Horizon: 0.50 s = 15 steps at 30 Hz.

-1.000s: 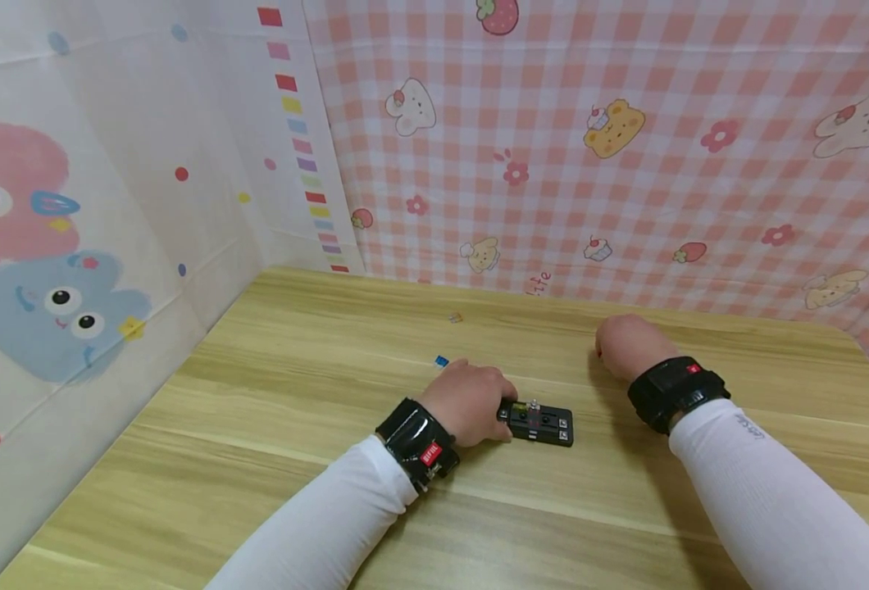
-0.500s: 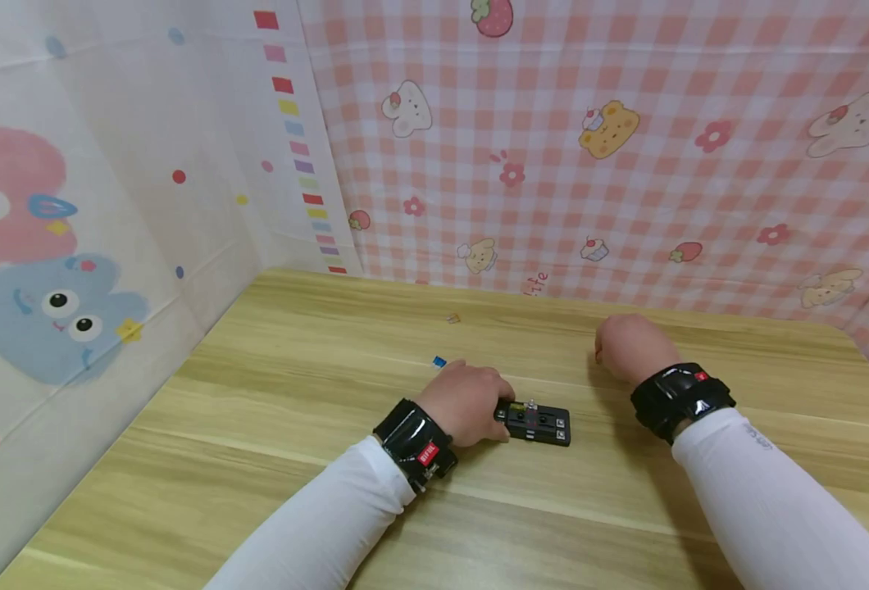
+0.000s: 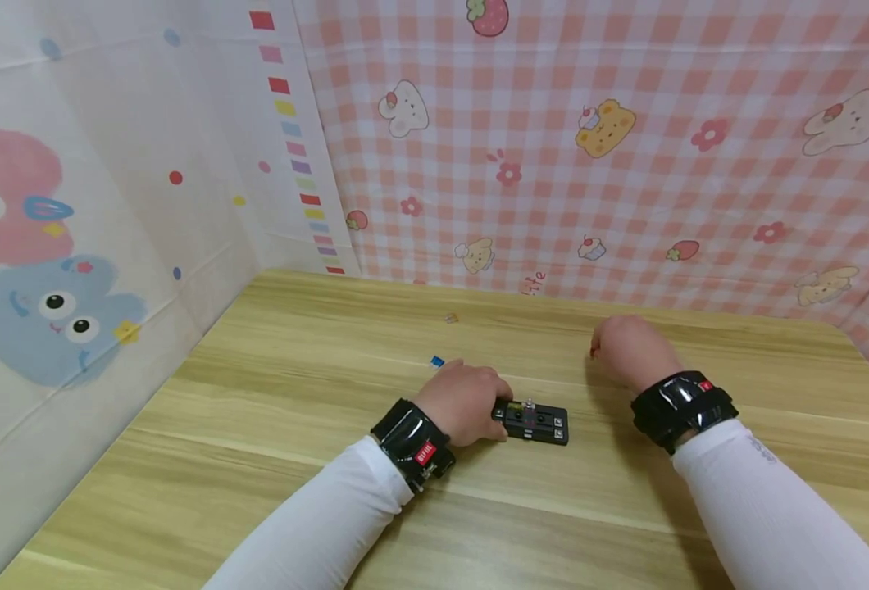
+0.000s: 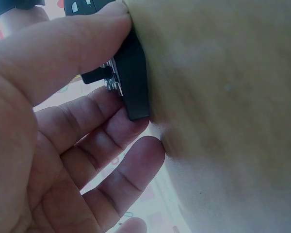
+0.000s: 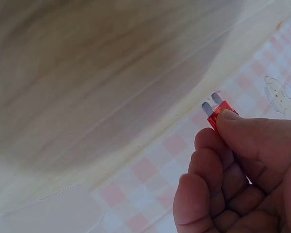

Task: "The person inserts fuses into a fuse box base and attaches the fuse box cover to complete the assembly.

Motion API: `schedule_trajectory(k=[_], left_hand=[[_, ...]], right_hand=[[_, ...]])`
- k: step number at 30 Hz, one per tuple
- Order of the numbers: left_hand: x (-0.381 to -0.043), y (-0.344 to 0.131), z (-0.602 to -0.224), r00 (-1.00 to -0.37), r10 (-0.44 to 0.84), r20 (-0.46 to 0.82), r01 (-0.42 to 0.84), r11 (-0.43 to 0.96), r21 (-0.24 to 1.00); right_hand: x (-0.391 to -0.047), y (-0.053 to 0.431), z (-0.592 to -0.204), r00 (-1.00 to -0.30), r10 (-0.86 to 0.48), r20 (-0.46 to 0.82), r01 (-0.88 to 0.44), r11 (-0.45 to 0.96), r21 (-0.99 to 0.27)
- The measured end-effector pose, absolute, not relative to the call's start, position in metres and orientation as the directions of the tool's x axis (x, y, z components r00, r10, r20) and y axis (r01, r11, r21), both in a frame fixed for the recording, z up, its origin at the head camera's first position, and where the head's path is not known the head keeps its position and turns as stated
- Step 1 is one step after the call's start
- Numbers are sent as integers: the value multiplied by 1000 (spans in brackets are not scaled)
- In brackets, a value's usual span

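Note:
My left hand (image 3: 464,403) grips the left end of a small black block with metal terminals (image 3: 548,424), which lies on the table. In the left wrist view the thumb is on one side of the block (image 4: 132,73) and fingers are on the other. Off to the right and farther back, my right hand (image 3: 635,351) is held near the table. Its thumb and index finger pinch a red blade fuse (image 5: 219,114) in the right wrist view, the two metal prongs pointing away from the fingers. In the head view the hand hides most of that fuse.
A small blue piece (image 3: 437,361) lies just beyond my left hand. Farther back is a tiny pale, orange-tinged piece (image 3: 451,319). The wooden table (image 3: 316,352) ends at a pink checked cloth (image 3: 434,197) behind and a white printed cloth (image 3: 206,221) on the left.
The head view has shifted slightly. My right wrist has turned a little, and a bit of red now shows at the right fingertips. The left hand and black block stay put.

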<state>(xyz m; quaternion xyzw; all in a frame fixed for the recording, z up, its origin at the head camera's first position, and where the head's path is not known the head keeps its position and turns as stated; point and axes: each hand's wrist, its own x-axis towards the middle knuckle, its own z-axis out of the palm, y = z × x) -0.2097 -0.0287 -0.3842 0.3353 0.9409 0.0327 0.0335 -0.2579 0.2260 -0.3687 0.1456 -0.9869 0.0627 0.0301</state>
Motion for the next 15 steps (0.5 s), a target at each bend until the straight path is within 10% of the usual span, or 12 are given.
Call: schedule_trajectory(k=[15], left_hand=[[-211, -29, -385, -770, 636, -39, 632, 770, 86]], right_hand=[[-247, 218, -367, -968, -235, 91, -249, 947, -204]])
